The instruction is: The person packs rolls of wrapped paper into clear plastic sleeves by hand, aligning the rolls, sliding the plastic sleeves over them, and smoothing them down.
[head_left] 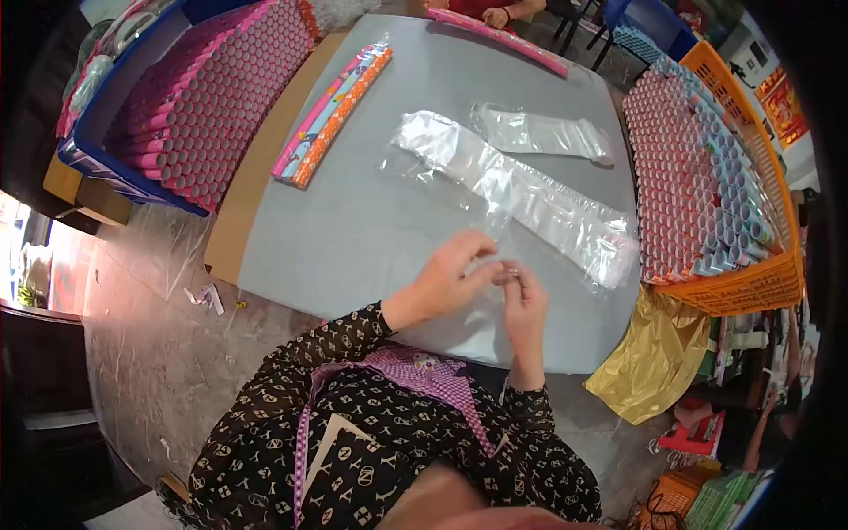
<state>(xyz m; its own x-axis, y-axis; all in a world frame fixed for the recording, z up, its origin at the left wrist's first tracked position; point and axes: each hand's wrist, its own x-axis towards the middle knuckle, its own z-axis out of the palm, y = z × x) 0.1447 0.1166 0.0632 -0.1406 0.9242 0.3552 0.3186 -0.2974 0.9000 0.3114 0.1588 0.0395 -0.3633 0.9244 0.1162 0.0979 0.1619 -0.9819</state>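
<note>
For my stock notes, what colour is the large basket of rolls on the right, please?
The basket is orange, seen best in the head view.

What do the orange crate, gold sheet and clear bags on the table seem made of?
Orange crate: likely moulded plastic, mild sheen, by its slotted walls. Gold sheet: thin metallic-looking film or foil; crinkled, shiny. Clear bags: glossy, thin plastic film, see-through at the edges with bright glare.

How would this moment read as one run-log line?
left hand, right hand: fingertips close together | grip: unclear | patterned rolls, clear sleeves: on grey table
</note>
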